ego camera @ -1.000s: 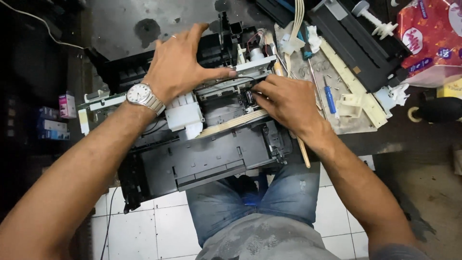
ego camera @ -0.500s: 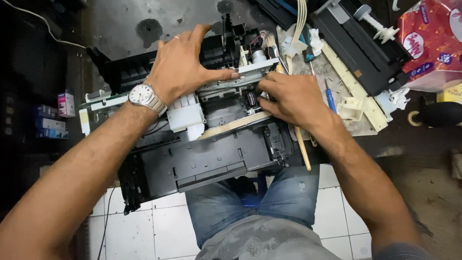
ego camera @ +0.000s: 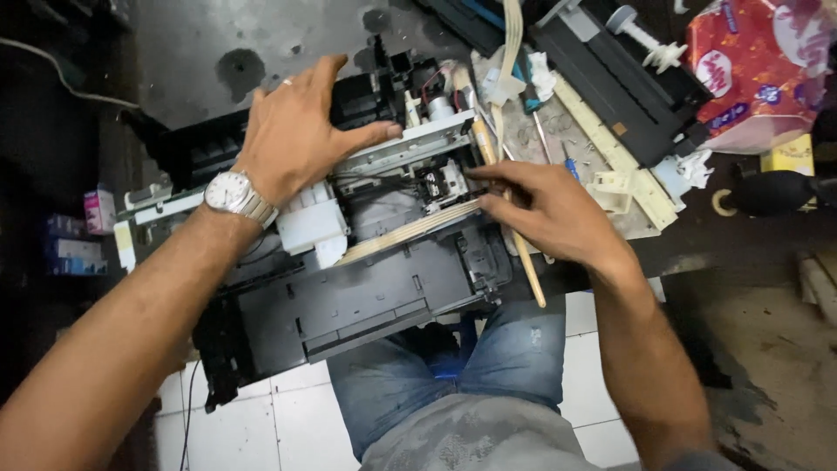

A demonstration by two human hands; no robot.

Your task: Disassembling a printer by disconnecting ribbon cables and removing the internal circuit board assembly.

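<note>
The opened printer [ego camera: 349, 288] lies on the floor in front of the person's knees, its cover off and its inner parts open to view. The left hand [ego camera: 296, 131] lies flat on the top of the mechanism with fingers spread, pressing on the metal rail [ego camera: 410, 148] and clamped on nothing. The right hand [ego camera: 540, 209] reaches in from the side with fingers close together at the small black carriage part [ego camera: 440, 183]; I cannot tell if they pinch it or only touch it, because this place is dark. A wooden stick [ego camera: 523, 262] lies under this hand. I judge that the step is work inside the carriage, with the body held steady; the next move needs a fine, gentle fingertip pull. As for containers, the red printed packet [ego camera: 758, 70] at the upper right is closed, its content hidden.
</note>
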